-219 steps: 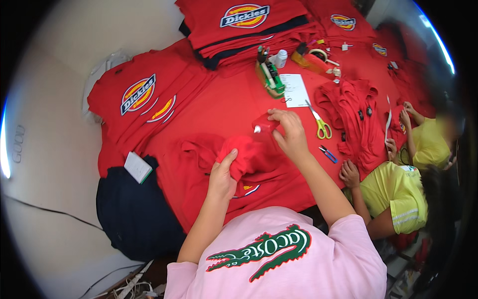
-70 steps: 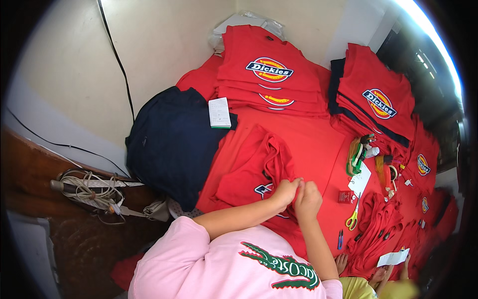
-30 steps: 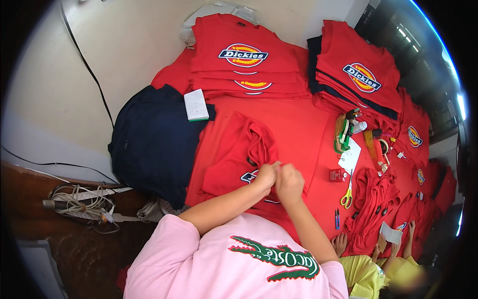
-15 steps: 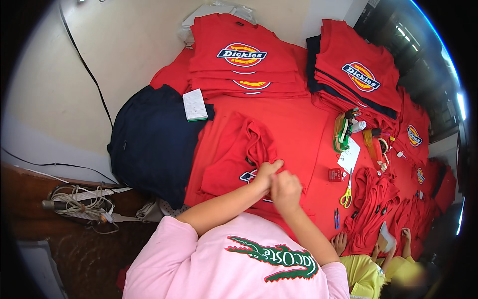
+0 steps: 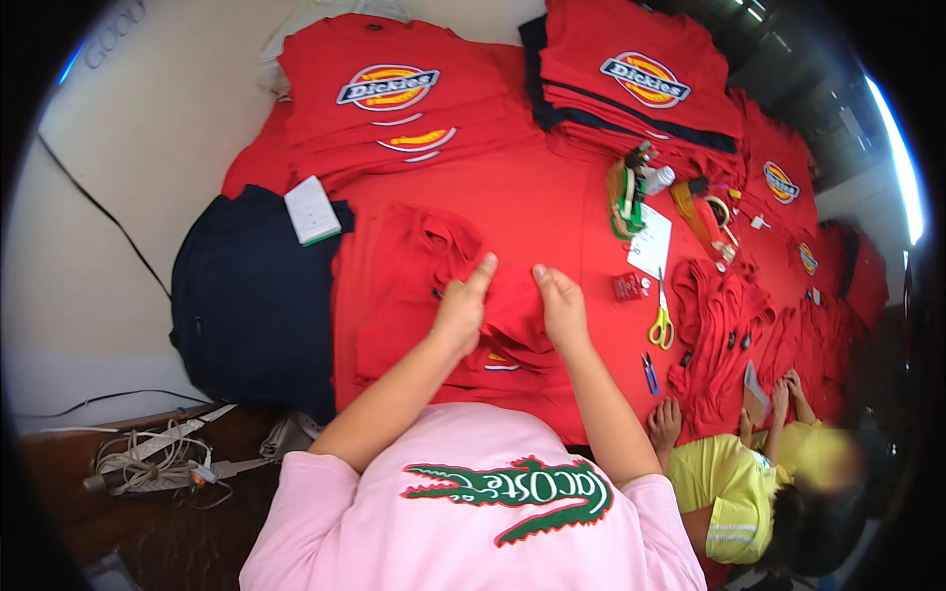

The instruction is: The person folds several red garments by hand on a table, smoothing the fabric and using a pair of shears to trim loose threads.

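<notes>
Head view: left hand point(image 5: 461, 307) and right hand point(image 5: 562, 303), fingers pinching red garment point(image 5: 424, 286), long axis front-to-back.

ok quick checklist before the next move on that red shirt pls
1. Both hands on the garment: left hand and right hand both press on the red shirt. Ok.
2. Shirt flat: it is bunched and creased between the hands. Not ok.
3. Grip: whether the fingers pinch fabric or only rest on it is hidden. Cannot tell.
4. Tools clear of the hands: yellow-handled scissors lie to the right, apart from the shirt. Ok.
5. Neighbouring piles: navy garment lies beside the shirt, edges meeting. Cannot tell if overlapping.
6. Other person's hand rests at the table edge, away from the shirt. Ok.
</notes>
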Tool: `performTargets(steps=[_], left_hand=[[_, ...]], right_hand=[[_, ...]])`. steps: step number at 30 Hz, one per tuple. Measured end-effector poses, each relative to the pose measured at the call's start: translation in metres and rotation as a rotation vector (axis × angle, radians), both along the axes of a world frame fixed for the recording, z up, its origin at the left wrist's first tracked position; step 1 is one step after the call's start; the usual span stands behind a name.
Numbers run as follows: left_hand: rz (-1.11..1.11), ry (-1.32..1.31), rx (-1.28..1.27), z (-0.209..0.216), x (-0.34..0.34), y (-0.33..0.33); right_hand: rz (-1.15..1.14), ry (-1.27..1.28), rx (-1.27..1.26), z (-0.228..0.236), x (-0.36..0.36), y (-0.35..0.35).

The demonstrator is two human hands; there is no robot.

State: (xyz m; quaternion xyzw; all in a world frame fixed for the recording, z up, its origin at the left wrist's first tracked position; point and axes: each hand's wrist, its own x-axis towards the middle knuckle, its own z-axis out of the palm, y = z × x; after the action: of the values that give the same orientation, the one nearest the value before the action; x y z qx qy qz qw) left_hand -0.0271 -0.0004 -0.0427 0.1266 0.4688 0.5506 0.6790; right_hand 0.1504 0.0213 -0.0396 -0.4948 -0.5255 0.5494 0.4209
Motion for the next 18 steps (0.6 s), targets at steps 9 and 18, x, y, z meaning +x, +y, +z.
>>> performTargets(steps=[9,18], left_hand=[[-0.322,-0.119,0.266,0.065,-0.028,-0.007],[-0.267,-0.039,0.257,0.068,-0.027,-0.008]], right_hand=[[0.037,0.385,-0.152,0.06,0.014,-0.017],[0.099,0.438,-0.118,0.049,0.023,-0.018]])
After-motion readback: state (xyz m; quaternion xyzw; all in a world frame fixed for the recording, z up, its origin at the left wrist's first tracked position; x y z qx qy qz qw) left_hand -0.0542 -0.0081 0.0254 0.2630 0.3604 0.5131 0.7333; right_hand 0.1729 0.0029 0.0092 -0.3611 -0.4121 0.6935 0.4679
